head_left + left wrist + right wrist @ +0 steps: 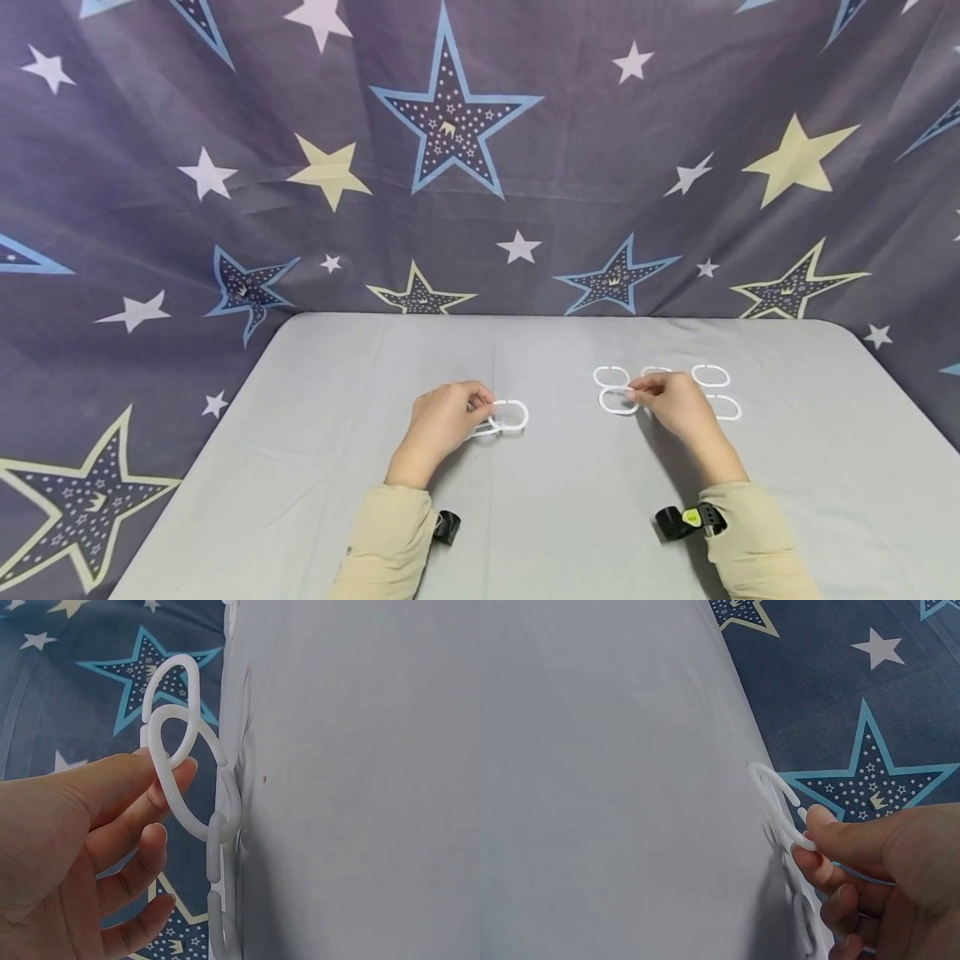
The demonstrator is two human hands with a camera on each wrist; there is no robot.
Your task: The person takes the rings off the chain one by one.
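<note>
My left hand [450, 421] pinches a white, oval plastic chain link [193, 690] between thumb and forefinger. A second link [169, 791] is threaded through it, and more joined links [214, 855] trail below in the left wrist view. The left hand's other fingers are loosely bent. To the right, my right hand [678, 404] holds a single white link [769, 799] by its edge between thumb and fingertips. This link has a small gap in its side. Its other end points left, over the table.
Several loose white links lie around the right hand: one at the back left [596, 377], one at the back right [711, 385], others partly covered by the hand. A pale grey cloth covers the table [555, 517]. A star-patterned curtain [465, 225] hangs behind it.
</note>
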